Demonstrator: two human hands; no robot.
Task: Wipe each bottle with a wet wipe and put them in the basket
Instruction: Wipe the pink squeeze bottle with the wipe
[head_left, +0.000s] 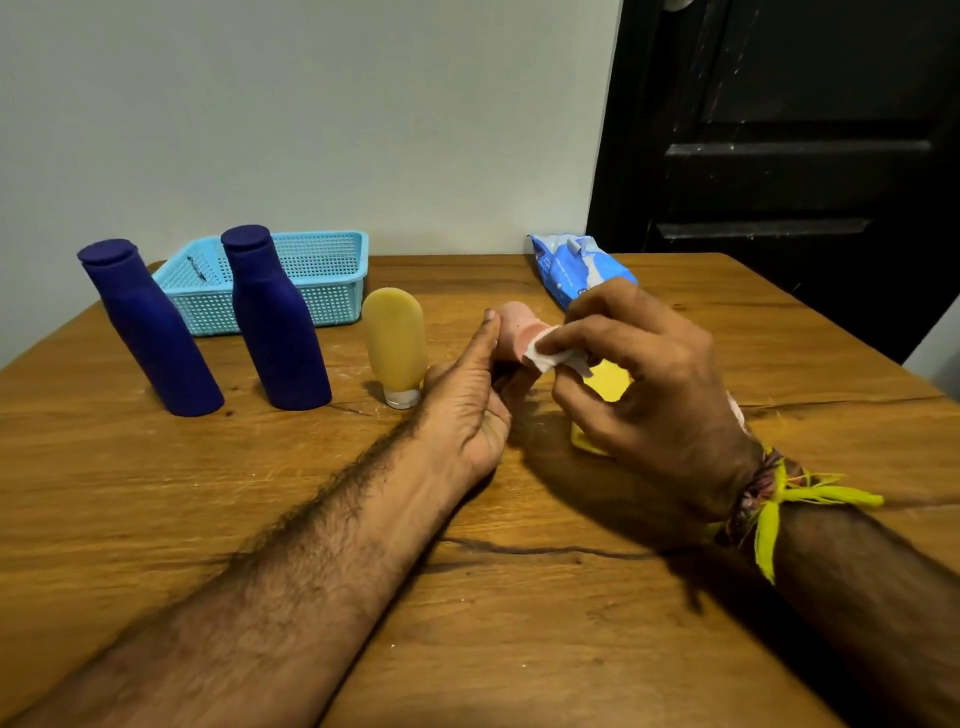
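Blue plastic basket (291, 280) holds nothing I can see, so every bottle is left to store. In front of it stand two dark blue bottles (280, 322), beside them the yellow tube (394, 345). Nearer me than the basket, my left hand (467, 410) grips the pink bottle (514, 322); my right hand (649, 379) pinches the wet wipe (550, 358) against it, wiping, I judge.

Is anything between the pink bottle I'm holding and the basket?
Yes. The yellow tube and the nearer blue bottle stand between the pink bottle and the basket; lift over them.
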